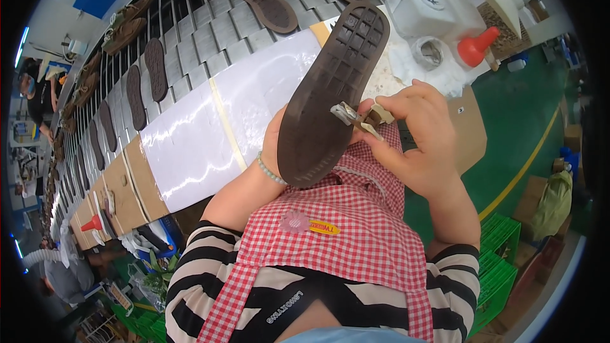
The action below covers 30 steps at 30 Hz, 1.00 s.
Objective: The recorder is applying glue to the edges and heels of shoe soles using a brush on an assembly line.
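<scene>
A dark brown shoe sole (337, 89) stands tilted in front of my chest, its gridded hollow end pointing up and away. My left hand (272, 143) grips it from behind along its left edge; most of those fingers are hidden by the sole. In my right hand (424, 133), the thumb and fingers pinch a small brush-like tool (367, 119) with a pale, worn wrapping. Its whitish, metal-looking tip (345, 112) overlaps the sole's right edge at mid-length; whether it touches cannot be told.
A slatted conveyor (210, 32) carries several soles and brown shoes. Before me lies a bench covered with a white sheet (184, 140). At right stand a white plastic jug (416, 9), a clear jar (427, 53) and a red-capped bottle (476, 46). Green crates (492, 279) sit lower right.
</scene>
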Each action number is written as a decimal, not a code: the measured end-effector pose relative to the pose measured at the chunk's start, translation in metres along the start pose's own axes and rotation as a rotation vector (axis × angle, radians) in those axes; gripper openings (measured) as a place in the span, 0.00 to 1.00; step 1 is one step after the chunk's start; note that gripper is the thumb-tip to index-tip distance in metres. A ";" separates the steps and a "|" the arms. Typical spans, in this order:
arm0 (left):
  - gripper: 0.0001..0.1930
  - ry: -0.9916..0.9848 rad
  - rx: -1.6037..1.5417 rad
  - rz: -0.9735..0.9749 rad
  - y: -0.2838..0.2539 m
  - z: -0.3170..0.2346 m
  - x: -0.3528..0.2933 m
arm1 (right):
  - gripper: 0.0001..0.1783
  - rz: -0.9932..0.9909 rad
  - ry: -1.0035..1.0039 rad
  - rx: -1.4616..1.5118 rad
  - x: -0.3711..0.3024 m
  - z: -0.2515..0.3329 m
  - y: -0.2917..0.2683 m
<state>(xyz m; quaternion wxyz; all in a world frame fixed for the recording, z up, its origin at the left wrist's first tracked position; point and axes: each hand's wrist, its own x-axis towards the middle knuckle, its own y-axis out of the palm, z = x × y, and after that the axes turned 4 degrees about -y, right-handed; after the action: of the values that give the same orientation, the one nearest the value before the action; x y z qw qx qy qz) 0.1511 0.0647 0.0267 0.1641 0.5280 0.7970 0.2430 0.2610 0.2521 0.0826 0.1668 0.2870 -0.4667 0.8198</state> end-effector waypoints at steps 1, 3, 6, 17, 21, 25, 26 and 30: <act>0.28 -0.007 -0.140 0.016 -0.002 0.003 0.000 | 0.26 0.018 -0.013 -0.021 0.001 0.000 0.000; 0.28 -0.026 -0.421 0.046 -0.006 0.009 -0.002 | 0.26 -0.046 0.012 -0.051 0.001 -0.007 0.002; 0.28 -0.053 -0.841 0.090 -0.009 0.015 -0.002 | 0.25 -0.120 0.059 -0.026 0.002 -0.008 0.001; 0.28 -0.027 -1.034 0.297 0.001 0.012 0.004 | 0.24 -0.041 -0.081 -0.001 0.009 0.001 0.004; 0.27 -0.160 -1.041 0.104 -0.015 0.032 -0.008 | 0.27 0.079 -0.175 0.105 0.010 0.017 0.019; 0.27 -0.246 -1.037 0.071 -0.002 0.019 -0.003 | 0.28 -0.030 -0.103 -0.056 0.015 0.003 0.020; 0.27 -0.241 -1.035 0.073 -0.004 0.020 -0.003 | 0.28 -0.030 -0.108 -0.056 0.016 0.002 0.018; 0.28 -0.182 -1.075 0.164 -0.019 0.032 -0.001 | 0.28 0.075 -0.129 0.058 0.017 0.001 0.018</act>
<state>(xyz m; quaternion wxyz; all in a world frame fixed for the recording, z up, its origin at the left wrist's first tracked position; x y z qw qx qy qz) 0.1533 0.0641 -0.0102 0.4595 0.4491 0.4993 0.5812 0.2386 0.2423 0.0817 0.0972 0.3264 -0.4628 0.8185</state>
